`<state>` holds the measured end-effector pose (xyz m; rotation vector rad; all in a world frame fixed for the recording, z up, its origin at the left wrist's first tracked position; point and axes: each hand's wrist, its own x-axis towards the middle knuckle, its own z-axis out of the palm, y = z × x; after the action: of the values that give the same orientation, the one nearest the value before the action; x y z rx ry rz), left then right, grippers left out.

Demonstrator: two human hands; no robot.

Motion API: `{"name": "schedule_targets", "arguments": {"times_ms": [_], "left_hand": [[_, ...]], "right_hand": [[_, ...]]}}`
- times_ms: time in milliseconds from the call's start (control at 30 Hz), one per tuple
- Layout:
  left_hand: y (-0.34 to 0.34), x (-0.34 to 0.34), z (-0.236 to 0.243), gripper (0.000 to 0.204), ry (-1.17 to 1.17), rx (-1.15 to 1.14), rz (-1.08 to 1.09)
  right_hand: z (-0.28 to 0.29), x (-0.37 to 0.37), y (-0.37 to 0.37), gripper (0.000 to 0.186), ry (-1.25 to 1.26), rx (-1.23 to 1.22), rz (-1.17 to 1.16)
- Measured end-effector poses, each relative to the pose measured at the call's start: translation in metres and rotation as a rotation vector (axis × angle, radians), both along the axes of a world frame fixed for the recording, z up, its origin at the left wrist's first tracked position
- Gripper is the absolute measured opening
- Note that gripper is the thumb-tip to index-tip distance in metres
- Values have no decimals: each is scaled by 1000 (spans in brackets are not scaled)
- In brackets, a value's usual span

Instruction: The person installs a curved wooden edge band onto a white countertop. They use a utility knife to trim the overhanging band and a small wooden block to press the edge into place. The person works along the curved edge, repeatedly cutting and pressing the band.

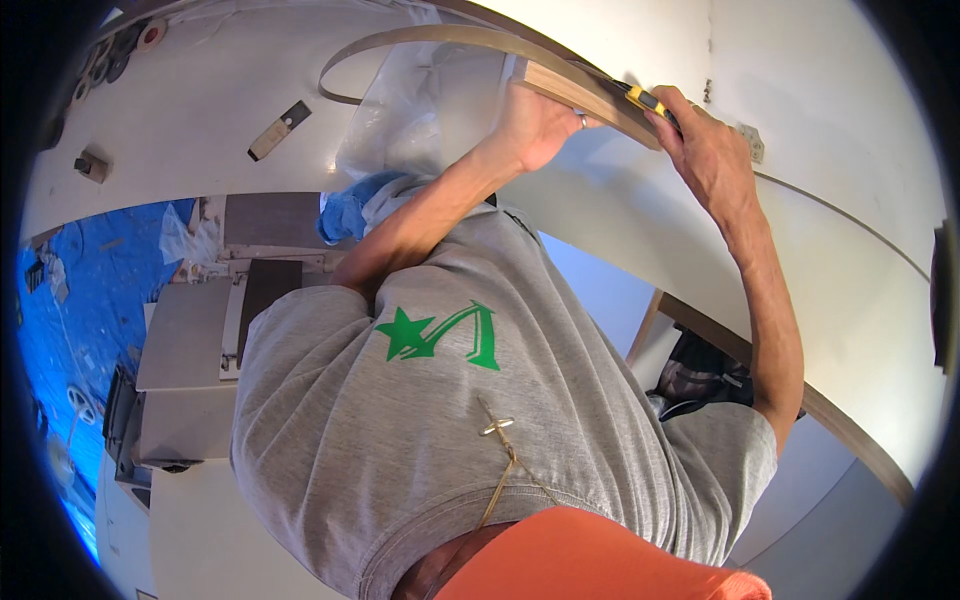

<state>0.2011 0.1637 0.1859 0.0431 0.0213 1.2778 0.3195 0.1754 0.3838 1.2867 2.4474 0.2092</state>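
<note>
My left hand (532,130) grips a short wooden board (590,94) with a pale top edge, held up near the top centre; a ring shows on one finger. A long brown edging strip (420,33) lies along the board's far side and curves away left in a loop. My right hand (708,158) is closed on a yellow and black utility knife (644,99), its front end at the strip and board near the board's right part. A crumpled clear plastic sheet (390,120) sits under the loop, left of my left hand.
The white worktop (230,90) holds a flat scraper-like tool (278,130), a small block (91,165) and several rolls (118,50). A white panel (850,120) stands at the right, above a shelf edge (850,440). Stacked boards (183,335) and blue sheeting (80,290) are lower left.
</note>
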Motion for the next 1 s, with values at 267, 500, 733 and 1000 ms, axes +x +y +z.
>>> {"name": "schedule_targets", "arguments": {"times_ms": [267,500,733,1000], "left_hand": [[0,0,-1,72,3,17,-9],[1,0,0,54,-110,-60,-15],[-1,-3,5,49,-99,-75,-17],[-1,-3,-1,76,-2,17,-48]], "right_hand": [[-2,6,2,20,-2,-16,-1],[-5,12,6,21,24,-37,-20],[-7,20,5,23,52,-64,-80],[-7,29,4,24,44,-62,-125]]}}
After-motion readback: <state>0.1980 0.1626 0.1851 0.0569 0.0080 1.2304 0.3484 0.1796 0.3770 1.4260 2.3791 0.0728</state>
